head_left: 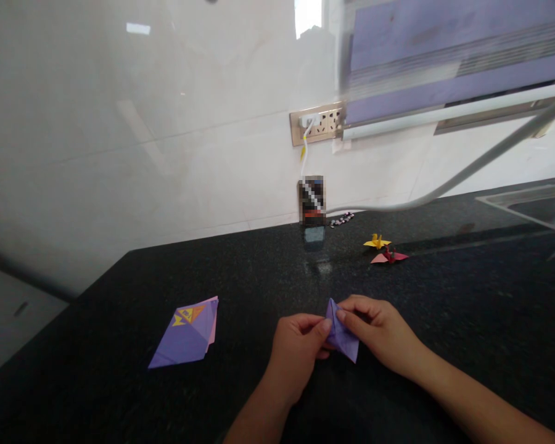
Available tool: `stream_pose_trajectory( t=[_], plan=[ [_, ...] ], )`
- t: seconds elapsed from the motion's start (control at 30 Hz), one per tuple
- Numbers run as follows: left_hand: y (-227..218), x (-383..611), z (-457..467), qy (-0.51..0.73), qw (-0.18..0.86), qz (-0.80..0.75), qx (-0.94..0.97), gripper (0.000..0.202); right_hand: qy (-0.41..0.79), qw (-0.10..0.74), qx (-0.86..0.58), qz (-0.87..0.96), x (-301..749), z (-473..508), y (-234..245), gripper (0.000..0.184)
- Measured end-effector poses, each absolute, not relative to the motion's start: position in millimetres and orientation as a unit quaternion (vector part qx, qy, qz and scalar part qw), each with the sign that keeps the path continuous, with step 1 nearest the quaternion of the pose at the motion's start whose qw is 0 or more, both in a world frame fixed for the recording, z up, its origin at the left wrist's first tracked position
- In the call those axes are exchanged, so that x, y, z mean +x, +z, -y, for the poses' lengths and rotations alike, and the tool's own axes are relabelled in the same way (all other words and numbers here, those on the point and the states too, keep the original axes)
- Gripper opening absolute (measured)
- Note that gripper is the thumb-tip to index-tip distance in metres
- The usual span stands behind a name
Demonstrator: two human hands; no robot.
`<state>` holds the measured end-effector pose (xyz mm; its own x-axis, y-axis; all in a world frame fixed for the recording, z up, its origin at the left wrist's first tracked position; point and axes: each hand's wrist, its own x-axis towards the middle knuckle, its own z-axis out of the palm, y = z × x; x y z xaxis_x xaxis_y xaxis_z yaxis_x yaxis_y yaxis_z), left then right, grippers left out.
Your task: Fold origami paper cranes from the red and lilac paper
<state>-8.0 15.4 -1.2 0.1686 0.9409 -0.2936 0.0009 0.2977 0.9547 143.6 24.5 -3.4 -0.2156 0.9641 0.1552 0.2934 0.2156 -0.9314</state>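
Note:
A small folded piece of purple origami paper (344,338) is pinched between my two hands, just above the black countertop (259,277). My left hand (298,348) grips its left edge between thumb and fingers. On the other side, my right hand (379,324) has its thumb pressed on the upper right part, with the fingers behind. The paper has a pointed top and a crease down its middle. To the left lies a stack of purple and pink paper sheets (185,342), with a yellow and orange mark on the top one.
Beyond my right hand sit a yellow paper crane (377,242) and a red paper crane (389,256). A phone-like object, blurred out (312,200), leans on the wall below a socket (319,123) with a white cable. A grey pole (467,172) slants across the right; a sink edge (513,206) lies beyond.

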Motion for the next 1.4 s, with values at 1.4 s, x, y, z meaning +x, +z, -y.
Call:
stream_pose_trajectory(
  t=[1.4],
  plan=[
    [6,-5,-9,0.41,0.698,-0.45,0.378,0.039,0.519,0.424,-0.4,0.625,139,-21,-2,0.014]
  ],
)
